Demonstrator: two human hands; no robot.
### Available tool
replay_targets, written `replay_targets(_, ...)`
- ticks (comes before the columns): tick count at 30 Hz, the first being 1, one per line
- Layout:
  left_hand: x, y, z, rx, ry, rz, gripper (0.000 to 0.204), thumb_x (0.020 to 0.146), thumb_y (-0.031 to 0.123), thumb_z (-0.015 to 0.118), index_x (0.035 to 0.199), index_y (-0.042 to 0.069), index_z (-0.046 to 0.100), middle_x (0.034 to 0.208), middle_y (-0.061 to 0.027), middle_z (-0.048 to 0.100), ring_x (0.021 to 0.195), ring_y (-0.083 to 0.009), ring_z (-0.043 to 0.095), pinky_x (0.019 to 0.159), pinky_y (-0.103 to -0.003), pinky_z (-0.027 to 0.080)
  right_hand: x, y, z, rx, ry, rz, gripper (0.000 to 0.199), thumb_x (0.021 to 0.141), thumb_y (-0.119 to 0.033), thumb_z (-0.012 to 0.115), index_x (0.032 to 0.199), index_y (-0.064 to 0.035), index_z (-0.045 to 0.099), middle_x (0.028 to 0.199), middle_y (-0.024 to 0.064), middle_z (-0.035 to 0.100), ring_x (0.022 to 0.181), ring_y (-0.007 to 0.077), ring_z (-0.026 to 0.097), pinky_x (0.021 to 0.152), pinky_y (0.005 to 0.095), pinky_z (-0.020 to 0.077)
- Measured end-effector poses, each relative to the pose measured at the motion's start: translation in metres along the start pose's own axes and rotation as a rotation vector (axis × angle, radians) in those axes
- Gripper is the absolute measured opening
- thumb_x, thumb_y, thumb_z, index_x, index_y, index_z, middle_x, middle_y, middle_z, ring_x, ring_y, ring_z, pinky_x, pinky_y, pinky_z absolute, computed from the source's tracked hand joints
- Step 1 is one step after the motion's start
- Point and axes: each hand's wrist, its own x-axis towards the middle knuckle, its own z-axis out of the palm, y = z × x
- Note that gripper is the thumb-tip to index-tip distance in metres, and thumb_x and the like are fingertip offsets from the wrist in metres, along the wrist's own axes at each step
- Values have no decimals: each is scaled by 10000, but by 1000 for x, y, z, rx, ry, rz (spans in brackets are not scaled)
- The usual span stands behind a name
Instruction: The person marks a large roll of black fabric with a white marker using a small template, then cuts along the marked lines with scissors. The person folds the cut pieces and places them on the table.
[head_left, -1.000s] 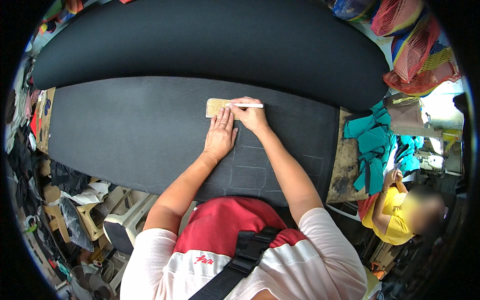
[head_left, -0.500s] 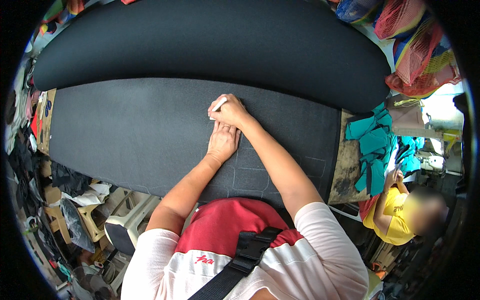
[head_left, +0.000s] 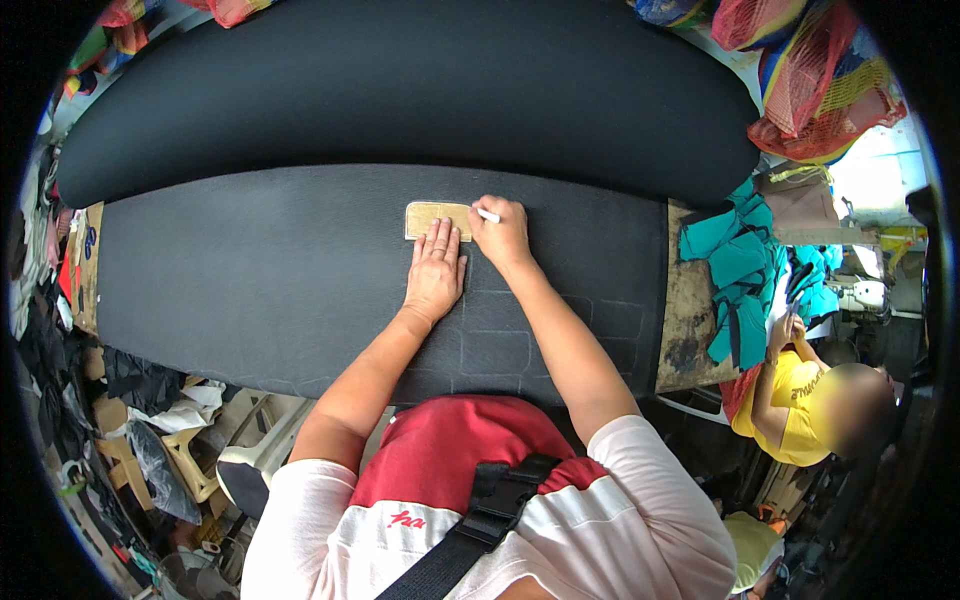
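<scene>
A small tan template (head_left: 424,214) with rounded corners lies on the black fabric (head_left: 250,270). My left hand (head_left: 435,276) presses down on it, flat, with the fingers stretched over its lower part. At the template's right edge my right hand (head_left: 503,232) is closed around a white marking pen or chalk (head_left: 488,215), whose tip the fingers hide. Pale outlines of several rounded rectangles (head_left: 497,352) show on the fabric nearer to me and to the right. A light line also runs along the template's upper left edge.
A thick roll of black fabric (head_left: 400,90) spans the far side. Teal and black cut pieces (head_left: 740,265) are heaped at the right, near a person in a yellow top (head_left: 785,405). Blue-handled scissors (head_left: 90,240) lie at the table's left end. A plastic chair (head_left: 262,450) stands at lower left.
My right hand has moved right, from the template's left side to its right edge, still gripping the white marker. The template is now uncovered, and my left hand stays nearly in place.
</scene>
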Motion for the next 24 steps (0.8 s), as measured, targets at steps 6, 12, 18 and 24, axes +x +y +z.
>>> replay_targets(6,42,-16,-28,2,-11,-14,304,796,146,596,1074,23,583,1295,-199,461,1059,-347,513,889,-381,448,-31,11,-28,262,-163,387,164,744,-179,654,710,-18,655,630,127,636,583,235,634,561,324,499)
replay_targets(12,73,-30,-46,-340,-56,-344,237,827,179,614,991,8,604,807,-122,643,612,-238,613,620,-346,524,-66,5,-33,693,99,553,255,846,-180,647,1000,15,587,740,49,612,639,85,583,582,210,480)
replay_targets(18,1,40,-26,-1230,3,-810,352,832,130,631,1075,-95,512,763,-81,638,571,-125,587,534,-266,487,-82,20,-42,853,191,504,338,781,111,593,1091,13,498,850,38,555,701,86,577,647,204,499)
replay_targets(24,-25,46,-7,-380,71,236,324,751,91,650,1072,62,619,1187,-101,578,1202,-271,475,1011,-434,349,-86,56,-67,451,-77,398,280,785,75,584,1052,-2,548,805,67,598,690,90,604,621,233,496)
